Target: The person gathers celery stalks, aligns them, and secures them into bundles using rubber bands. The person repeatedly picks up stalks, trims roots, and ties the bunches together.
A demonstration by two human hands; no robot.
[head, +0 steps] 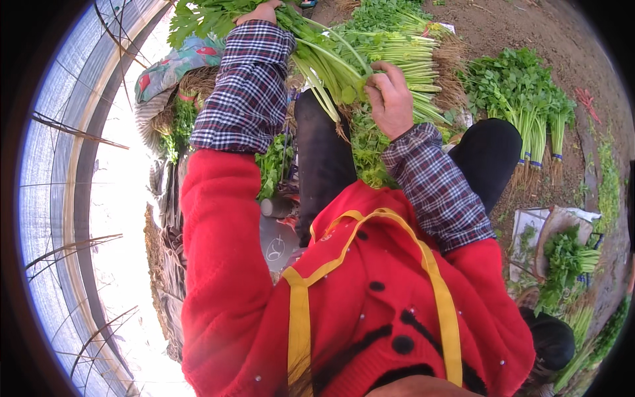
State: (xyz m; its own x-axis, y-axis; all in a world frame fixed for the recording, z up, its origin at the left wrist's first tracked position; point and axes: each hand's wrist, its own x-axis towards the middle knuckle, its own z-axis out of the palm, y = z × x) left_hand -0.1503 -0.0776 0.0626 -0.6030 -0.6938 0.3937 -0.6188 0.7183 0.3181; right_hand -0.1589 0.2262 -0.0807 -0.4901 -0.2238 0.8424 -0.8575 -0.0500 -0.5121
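Note:
My left hand (pixel 260 12) grips a leafy bunch of celery (pixel 327 64) near its upper leaves, at the top of the head view. The pale stalks slant down to the right across my dark-trousered knee, and a few thin roots hang below them. At the stalks' right side is my right hand (pixel 392 99), its thumb and fingertips pinched on a celery stalk at the bunch's edge. Just beyond that hand lies a pile of celery with long brown roots (pixel 409 54). Loose leaves (pixel 367 144) lie between my knees.
Bundled celery with blue ties (pixel 531 114) lies on the soil at the right. Farther down are a white sack (pixel 526 238) and another celery bunch (pixel 565 263). A patterned cloth (pixel 173 67) covers rooted greens at the left, beside plastic sheeting (pixel 54 149) and thin bent rods.

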